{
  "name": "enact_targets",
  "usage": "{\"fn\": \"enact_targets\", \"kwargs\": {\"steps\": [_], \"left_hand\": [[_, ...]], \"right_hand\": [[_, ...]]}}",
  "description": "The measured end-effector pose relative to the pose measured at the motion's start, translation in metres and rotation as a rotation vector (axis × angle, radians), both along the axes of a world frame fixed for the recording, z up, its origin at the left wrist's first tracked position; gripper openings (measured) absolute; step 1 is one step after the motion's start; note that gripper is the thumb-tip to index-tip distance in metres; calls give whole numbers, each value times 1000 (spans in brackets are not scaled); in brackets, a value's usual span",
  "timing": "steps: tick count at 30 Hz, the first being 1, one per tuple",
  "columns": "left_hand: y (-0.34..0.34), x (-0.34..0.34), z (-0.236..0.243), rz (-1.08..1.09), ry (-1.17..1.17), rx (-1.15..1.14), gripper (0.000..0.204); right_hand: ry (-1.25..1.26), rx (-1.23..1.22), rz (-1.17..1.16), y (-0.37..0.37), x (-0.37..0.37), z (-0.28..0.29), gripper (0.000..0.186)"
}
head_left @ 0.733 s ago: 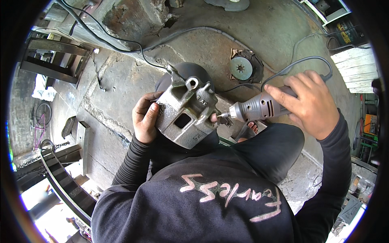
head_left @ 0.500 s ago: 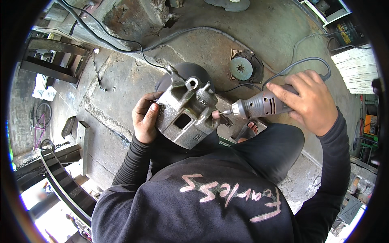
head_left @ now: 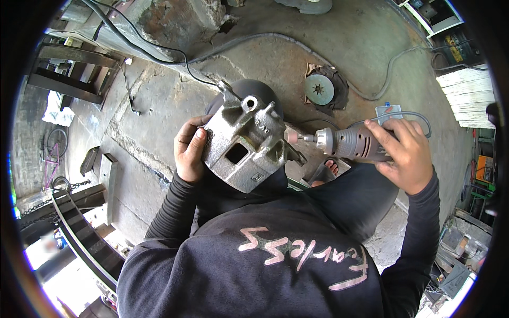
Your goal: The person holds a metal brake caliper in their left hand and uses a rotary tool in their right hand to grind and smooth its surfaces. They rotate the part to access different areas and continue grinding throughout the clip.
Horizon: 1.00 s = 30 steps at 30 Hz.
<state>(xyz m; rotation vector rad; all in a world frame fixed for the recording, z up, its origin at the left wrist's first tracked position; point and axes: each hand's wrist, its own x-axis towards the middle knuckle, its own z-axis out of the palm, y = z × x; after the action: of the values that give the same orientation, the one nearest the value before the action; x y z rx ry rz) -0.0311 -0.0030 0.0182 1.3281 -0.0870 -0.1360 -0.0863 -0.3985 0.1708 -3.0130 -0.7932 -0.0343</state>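
Observation:
My left hand [head_left: 190,146] grips the left side of a silver cast-metal brake caliper [head_left: 246,159], held over my dark-clad knee with its hole and rectangular opening facing up. My right hand [head_left: 403,156] is wrapped round a grey rotary tool [head_left: 352,143] with a black cord. The tool points left, its small pinkish cylindrical bit [head_left: 291,137] beside the caliper's upper right edge; I cannot tell whether they touch. My sandalled foot [head_left: 331,167] shows below the tool.
A round metal disc on dark backing [head_left: 319,89], a small clear container [head_left: 388,110], cables [head_left: 388,72] and concrete rubble surround me. A dark metal bench [head_left: 69,87] stands left, chained steel frames [head_left: 79,228] lower left, a pink bicycle [head_left: 53,153] behind, white boards [head_left: 462,93] right.
My right hand and the tool have shifted; the bit has moved up and slightly right from the caliper's lug to higher along its edge. The left hand still holds the caliper.

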Motion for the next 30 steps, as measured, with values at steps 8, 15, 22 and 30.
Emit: {"fn": "enact_targets", "kwargs": {"steps": [8, 15, 22, 30], "left_hand": [[2, 5, -12, 38, 45, -79, 35], [9, 13, -33, 95, 78, -123, 35], [14, 31, -48, 119, 146, -216, 32], [15, 21, -53, 205, 95, -184, 30]], "right_hand": [[29, 177, -186, 24, -27, -21, 78], [227, 564, -350, 54, -68, -44, 76], [232, 546, -374, 79, -74, -67, 78], [388, 634, -381, 86, -76, -71, 78]]}}
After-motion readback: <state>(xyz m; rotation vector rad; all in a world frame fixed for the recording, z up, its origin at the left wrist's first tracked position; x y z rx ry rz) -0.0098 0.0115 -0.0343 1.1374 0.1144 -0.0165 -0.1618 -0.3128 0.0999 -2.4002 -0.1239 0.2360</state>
